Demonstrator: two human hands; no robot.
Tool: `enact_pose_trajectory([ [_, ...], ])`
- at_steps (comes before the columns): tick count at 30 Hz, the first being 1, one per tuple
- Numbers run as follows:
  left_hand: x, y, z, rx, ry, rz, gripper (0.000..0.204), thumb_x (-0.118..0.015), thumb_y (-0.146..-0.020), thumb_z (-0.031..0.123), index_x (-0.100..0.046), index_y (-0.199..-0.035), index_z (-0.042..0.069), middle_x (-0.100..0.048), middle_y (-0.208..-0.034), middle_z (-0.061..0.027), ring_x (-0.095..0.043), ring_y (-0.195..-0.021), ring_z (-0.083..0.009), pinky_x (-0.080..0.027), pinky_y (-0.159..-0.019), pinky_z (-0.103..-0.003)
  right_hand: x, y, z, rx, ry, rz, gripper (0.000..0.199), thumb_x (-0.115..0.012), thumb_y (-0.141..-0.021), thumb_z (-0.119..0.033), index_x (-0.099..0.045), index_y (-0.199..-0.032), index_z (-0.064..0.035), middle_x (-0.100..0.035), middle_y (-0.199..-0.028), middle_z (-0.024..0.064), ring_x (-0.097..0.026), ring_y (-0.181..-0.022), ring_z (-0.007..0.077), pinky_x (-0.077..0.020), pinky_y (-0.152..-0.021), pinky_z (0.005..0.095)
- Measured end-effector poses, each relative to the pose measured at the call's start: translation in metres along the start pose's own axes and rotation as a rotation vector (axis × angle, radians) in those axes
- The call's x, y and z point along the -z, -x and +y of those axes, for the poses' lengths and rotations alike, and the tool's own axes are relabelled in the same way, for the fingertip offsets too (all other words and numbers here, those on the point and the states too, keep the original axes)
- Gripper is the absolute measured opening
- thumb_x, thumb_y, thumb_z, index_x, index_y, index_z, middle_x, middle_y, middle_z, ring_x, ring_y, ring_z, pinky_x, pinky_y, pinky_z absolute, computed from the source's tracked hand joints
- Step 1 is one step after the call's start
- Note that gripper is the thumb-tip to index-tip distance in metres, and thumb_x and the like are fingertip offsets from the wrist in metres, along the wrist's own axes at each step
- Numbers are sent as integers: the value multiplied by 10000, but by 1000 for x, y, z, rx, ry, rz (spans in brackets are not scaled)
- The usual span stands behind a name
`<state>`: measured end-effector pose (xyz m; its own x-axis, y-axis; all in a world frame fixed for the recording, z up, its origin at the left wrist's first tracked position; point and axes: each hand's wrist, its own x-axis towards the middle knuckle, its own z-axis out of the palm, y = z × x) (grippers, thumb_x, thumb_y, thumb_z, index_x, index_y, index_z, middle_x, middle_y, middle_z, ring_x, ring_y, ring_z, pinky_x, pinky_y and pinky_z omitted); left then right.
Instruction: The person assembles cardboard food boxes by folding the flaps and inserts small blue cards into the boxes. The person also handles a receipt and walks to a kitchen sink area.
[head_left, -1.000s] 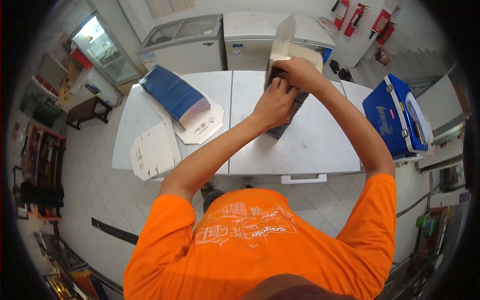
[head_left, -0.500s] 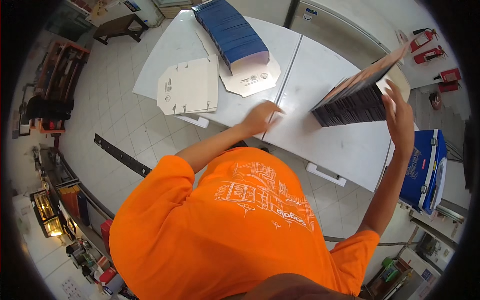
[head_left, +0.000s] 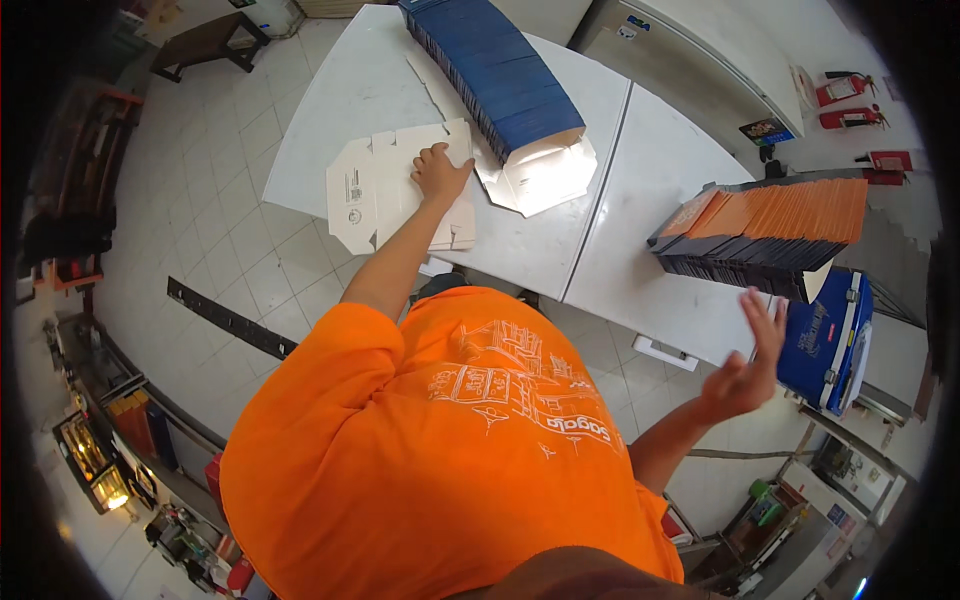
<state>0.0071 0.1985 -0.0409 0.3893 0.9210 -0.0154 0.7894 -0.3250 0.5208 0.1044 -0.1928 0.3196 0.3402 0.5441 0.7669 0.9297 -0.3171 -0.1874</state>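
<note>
My left hand [head_left: 440, 177] rests on the flat cream cardboard box blanks [head_left: 385, 205] at the left of the white table, near their right edge. Its fingers are spread, and none visibly closes on a blank. My right hand [head_left: 748, 358] is off the table's right front edge with fingers apart, holding nothing. Beyond it stands a long row of upright folded sleeves [head_left: 770, 225], orange on top and dark along the near side. A similar row of blue sleeves [head_left: 500, 75] runs toward the far edge, with a cream blank [head_left: 545, 182] at its near end.
The white table [head_left: 560, 235] has a seam across it and white handles [head_left: 665, 353] along the front. A blue cool box [head_left: 825, 345] stands at its right. Red fire extinguishers [head_left: 845, 90] hang at the far right, beside a grey fridge [head_left: 680, 70]. A bench [head_left: 210, 45] stands far left.
My left hand has moved left onto the cardboard blanks. My right hand has drawn back from the orange sleeves, which now lean differently, their orange tops spread out. The view has shifted slightly.
</note>
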Motion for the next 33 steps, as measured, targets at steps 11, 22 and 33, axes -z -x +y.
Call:
enact_pose_trajectory([
  [11,12,-9,-33,-175,280,-138,524,-774,-806,399,-657,-1202,75,-634,-1212,-173,-584,-1153,-353,-463,-970,-483,-72,18,-91,-162,-90,-307,275,-711,-855,-85,-681,-1113,4,-722,-1038,147,-700,-1000,335,-465,-1051,560],
  [22,175,-27,-61,-32,629,18,313,-681,-954,257,-754,-944,-47,-740,-748,-103,-668,-680,-110,-517,-639,-288,-139,17,-136,-201,-244,-427,275,-751,-826,-44,-673,-1089,-19,-723,-1002,124,-697,-907,310,-539,-939,464],
  [33,262,102,6,-617,705,-160,101,-809,-818,76,-774,-892,17,-769,-833,-62,-722,-752,-122,-558,-697,-279,-257,0,-209,-828,-1093,-200,549,-578,-979,-80,-394,-1489,8,-617,-1333,207,-606,-1211,250,-487,-984,332],
])
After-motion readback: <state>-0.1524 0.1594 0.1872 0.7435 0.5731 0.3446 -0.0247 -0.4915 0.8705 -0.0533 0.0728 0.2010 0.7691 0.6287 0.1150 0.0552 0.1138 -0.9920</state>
